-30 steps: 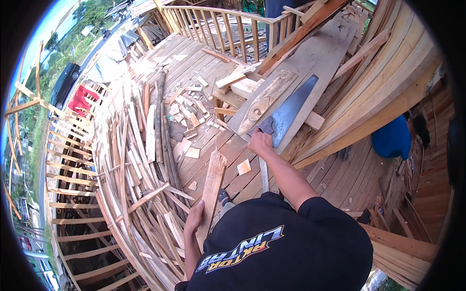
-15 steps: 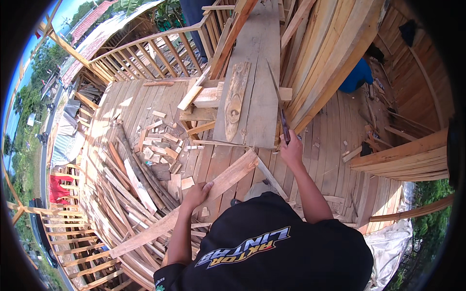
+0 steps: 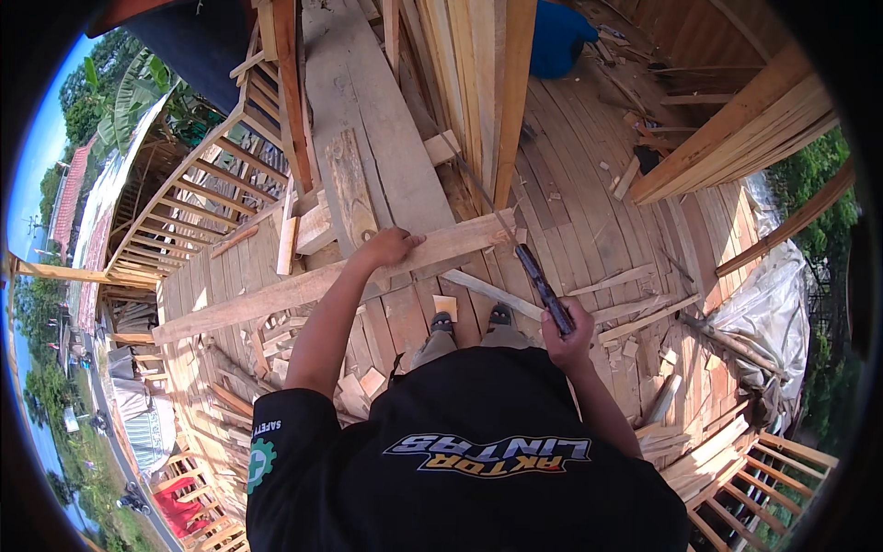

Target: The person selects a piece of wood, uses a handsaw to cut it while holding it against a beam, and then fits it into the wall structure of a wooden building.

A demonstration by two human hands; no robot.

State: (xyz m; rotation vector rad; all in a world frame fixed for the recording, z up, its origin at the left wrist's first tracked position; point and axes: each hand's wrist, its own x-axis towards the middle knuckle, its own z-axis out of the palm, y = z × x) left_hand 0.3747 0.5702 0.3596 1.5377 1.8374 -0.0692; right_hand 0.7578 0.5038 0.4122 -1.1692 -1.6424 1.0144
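Note:
A long pale plank (image 3: 285,293) lies slantwise across the near end of the wide bench board (image 3: 405,156). My left hand (image 3: 388,248) is closed over the plank, with fingers at its far edge. In my right hand (image 3: 568,339) is the dark grip of what looks like a handsaw (image 3: 538,281), seen nearly edge-on. Its thin blade points away to the upper left, over the plank's right end; whether it touches the wood I cannot tell. Beyond my left hand, a rough piece of wood (image 3: 351,184) with a knot rests on the bench board.
Tall timbers (image 3: 478,83) stand to the right of the bench. More stacked boards (image 3: 727,138) are farther right. Offcuts and strips (image 3: 635,294) litter the plank floor around my feet (image 3: 469,317). A slatted railing (image 3: 202,193) runs at the left; a whitish tarp (image 3: 773,285) lies at the right.
The plank has come up from beside me onto the near end of the bench, carried by my left hand. My right hand has drawn the handsaw nearer my body, its blade now over the plank's end.

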